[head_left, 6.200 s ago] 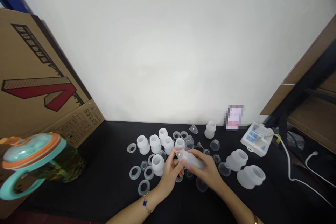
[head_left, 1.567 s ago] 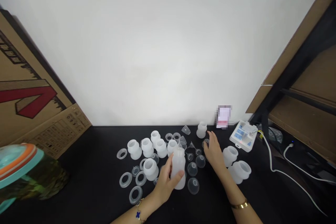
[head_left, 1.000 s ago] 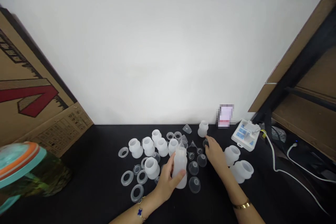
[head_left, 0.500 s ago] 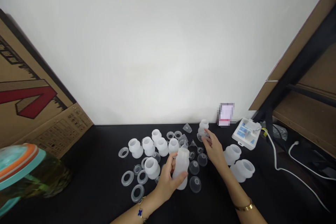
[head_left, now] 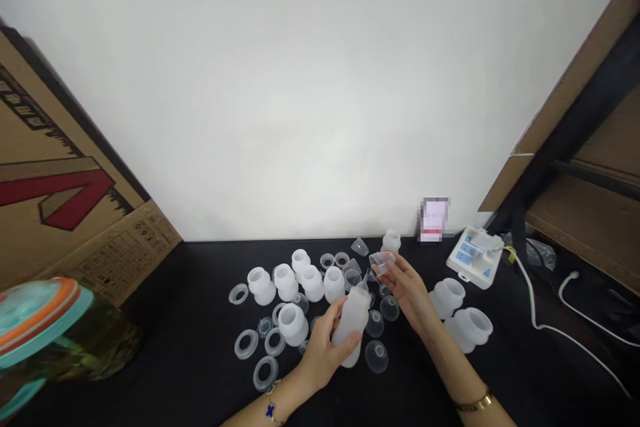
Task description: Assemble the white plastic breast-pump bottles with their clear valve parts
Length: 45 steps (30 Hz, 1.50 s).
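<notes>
The left hand point(head_left: 323, 350) had its grip wrapped around the body of a frosted bottle point(head_left: 351, 323), thumb on the near side and fingers curled behind, the bottle tilted with its teat end leaning toward one o'clock. The right hand point(head_left: 407, 287) pinched a small clear cap point(head_left: 379, 261) between thumb and fingertips, its grip closed on the cap alone, holding it just beyond the bottle's top at about one o'clock from it and not yet touching. To do this step well, the judgement was that the left hand ought to keep the bottle steady, gripping low on the body so the top stayed free, while the right brought the cap down open side first and square to the teat; a tilted cap would likely catch on one edge. Whether the cap's open side faced the bottle could not be told. Around the hands the black table point(head_left: 190, 347) carried loose parts: a row of white bottle bodies point(head_left: 286, 280) at ten to eleven o'clock, flat rings point(head_left: 265, 372) at eight to nine o'clock, and clear domes point(head_left: 376, 355) just beside the bottle at four o'clock. Two larger white cups point(head_left: 473, 328) sat at three o'clock, with a white device point(head_left: 473, 257) and its cable point(head_left: 550, 327) farther out at two o'clock. A teal-lidded jug point(head_left: 45, 333) stood well apart at nine o'clock, in front of a cardboard box point(head_left: 60, 213).
</notes>
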Each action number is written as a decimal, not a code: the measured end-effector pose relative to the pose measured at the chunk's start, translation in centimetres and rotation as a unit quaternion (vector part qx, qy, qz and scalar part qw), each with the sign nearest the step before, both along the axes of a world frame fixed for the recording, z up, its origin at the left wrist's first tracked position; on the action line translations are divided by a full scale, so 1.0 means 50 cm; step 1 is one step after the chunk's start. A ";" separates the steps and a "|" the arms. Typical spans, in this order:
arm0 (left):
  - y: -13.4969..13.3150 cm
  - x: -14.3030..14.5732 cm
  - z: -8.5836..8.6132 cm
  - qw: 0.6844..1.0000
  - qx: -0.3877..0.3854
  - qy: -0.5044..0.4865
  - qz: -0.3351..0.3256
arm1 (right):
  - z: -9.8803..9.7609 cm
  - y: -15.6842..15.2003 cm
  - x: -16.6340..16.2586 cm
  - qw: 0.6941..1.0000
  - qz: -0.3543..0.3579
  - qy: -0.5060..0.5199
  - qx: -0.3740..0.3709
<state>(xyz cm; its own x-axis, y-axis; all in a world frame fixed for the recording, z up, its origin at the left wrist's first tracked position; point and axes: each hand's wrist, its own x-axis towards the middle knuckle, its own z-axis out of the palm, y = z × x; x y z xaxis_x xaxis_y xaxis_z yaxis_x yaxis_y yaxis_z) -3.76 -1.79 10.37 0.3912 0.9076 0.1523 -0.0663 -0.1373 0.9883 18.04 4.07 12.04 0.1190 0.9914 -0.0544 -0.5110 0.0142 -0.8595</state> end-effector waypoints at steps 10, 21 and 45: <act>-0.001 0.000 -0.003 1.000 -0.010 0.004 -0.016 | 0.016 -0.016 -0.016 0.998 0.046 0.032 -0.002; 0.002 0.003 -0.013 1.000 -0.016 0.003 -0.009 | 0.011 -0.026 -0.030 0.998 0.059 0.018 0.010; 0.008 0.012 -0.026 0.998 -0.025 -0.063 -0.004 | 0.022 -0.045 -0.043 0.997 0.076 -0.030 0.007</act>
